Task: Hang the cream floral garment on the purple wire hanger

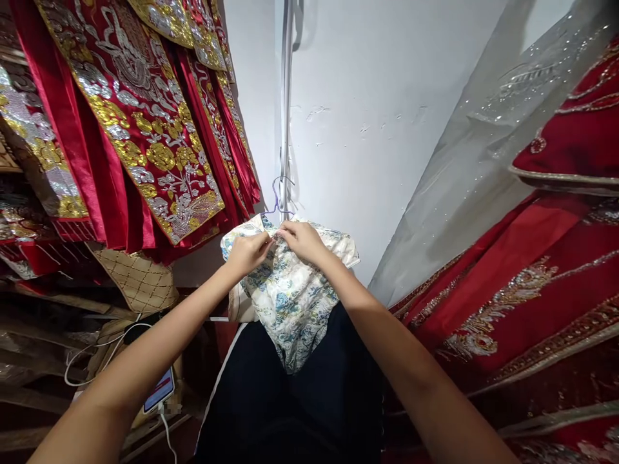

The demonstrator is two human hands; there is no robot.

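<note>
A cream blouse with a blue and green floral print (290, 293) hangs on a thin purple wire hanger (276, 196), its lower part draping toward my lap. Both of my hands are at the neckline, close together. My left hand (249, 253) pinches the fabric edge on the left of the collar opening. Just beside it, my right hand (302, 240) pinches the edge from the other side, thumb and fingers pressed together. The fingertips nearly meet, and whatever small fastening lies between them is hidden.
Red embroidered garments (159, 129) hang at the left. A red beaded dress (532, 290) and sheer white sparkly fabric (449, 174) hang at the right. A metal pole (285, 96) stands against the white wall (367, 77). Below left lies a phone (160, 390) with a white cable (167, 432).
</note>
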